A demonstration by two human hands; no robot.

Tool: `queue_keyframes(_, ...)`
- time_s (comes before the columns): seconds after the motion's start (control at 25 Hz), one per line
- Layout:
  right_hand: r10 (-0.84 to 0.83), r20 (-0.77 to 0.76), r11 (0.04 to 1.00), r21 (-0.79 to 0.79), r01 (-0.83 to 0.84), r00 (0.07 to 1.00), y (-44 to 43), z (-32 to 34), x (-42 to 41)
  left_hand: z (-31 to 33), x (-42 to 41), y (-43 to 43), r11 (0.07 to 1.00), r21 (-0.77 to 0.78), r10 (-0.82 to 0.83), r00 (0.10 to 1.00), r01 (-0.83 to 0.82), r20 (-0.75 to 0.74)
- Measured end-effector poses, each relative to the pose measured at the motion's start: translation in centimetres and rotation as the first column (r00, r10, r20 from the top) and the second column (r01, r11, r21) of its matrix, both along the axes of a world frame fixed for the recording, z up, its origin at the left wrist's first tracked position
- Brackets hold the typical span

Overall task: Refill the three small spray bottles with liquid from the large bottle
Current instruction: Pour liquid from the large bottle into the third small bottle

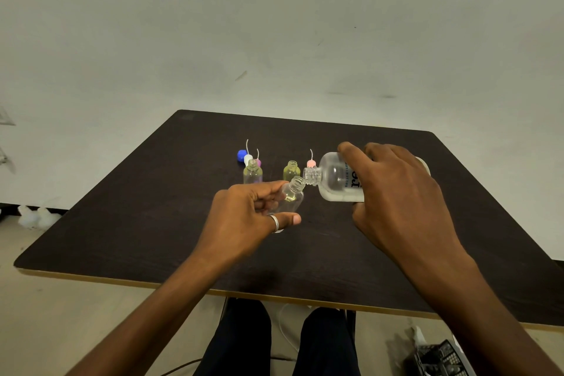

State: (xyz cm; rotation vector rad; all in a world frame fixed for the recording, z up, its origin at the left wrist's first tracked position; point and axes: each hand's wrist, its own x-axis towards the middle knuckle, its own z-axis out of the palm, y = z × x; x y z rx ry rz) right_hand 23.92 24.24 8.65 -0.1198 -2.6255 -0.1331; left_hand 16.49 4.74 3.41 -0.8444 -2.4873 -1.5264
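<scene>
My right hand [399,192] grips the large clear bottle [335,181], tipped on its side with its open neck pointing left. My left hand [247,217] holds a small clear bottle [291,197] tilted, its open mouth right at the large bottle's neck; a little yellowish liquid shows inside. Two more small bottles stand open on the dark table [152,207] behind: a nearly clear one [252,172] at the left and a yellow-tinted one [291,170] in the middle. Spray tops lie behind them: a white one [247,158], a purple one [258,162], a pink one [310,163].
A blue cap [241,155] lies at the back left beside the spray tops. The table's light front edge [274,294] runs above my knees. A black crate [439,357] sits on the floor at the lower right, white objects [36,217] at the left.
</scene>
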Motion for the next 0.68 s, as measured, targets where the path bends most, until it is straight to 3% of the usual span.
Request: queue_keyframes(0.68,0.004,-0.006,1.000,0.016,-0.004,1.000,0.05,-0.38,-0.20,-0.85,-0.50,0.08,0.999,-0.042,0.009,1.000,-0.009,0.004)
